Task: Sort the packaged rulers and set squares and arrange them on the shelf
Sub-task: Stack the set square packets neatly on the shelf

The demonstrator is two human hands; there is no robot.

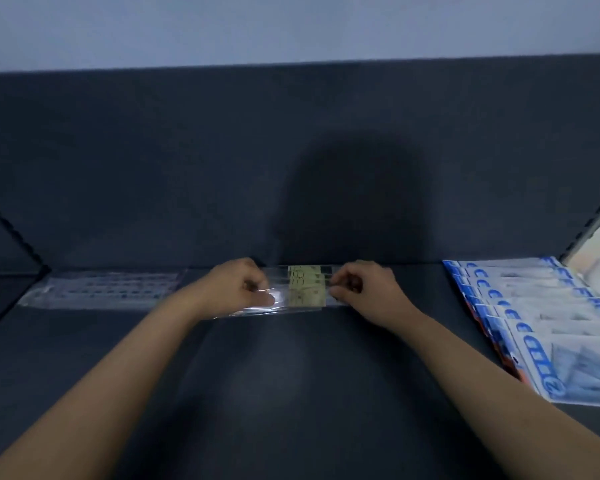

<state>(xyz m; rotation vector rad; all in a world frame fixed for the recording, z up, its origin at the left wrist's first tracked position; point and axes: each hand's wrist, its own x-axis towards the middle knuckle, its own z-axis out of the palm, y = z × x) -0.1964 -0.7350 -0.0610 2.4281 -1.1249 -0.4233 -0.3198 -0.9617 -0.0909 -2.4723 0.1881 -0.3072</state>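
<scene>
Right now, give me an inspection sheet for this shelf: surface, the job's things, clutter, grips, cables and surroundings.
Surface: dark shelf, flat, with a brighter patch in the middle.
Job's things: labelled ruler packs lie overlapped at the back centre; clear ruler packs lie flat along the back on the left; set square packs are fanned in an overlapping row on the right.
Clutter: nothing seen.
Grips: left hand and right hand, fingers curled, pinch the labelled ruler packs on either side of the yellowish labels.
Cables: nothing seen.
Surroundings: dark back panel, pale wall above it, slotted upright at the right edge.
</scene>
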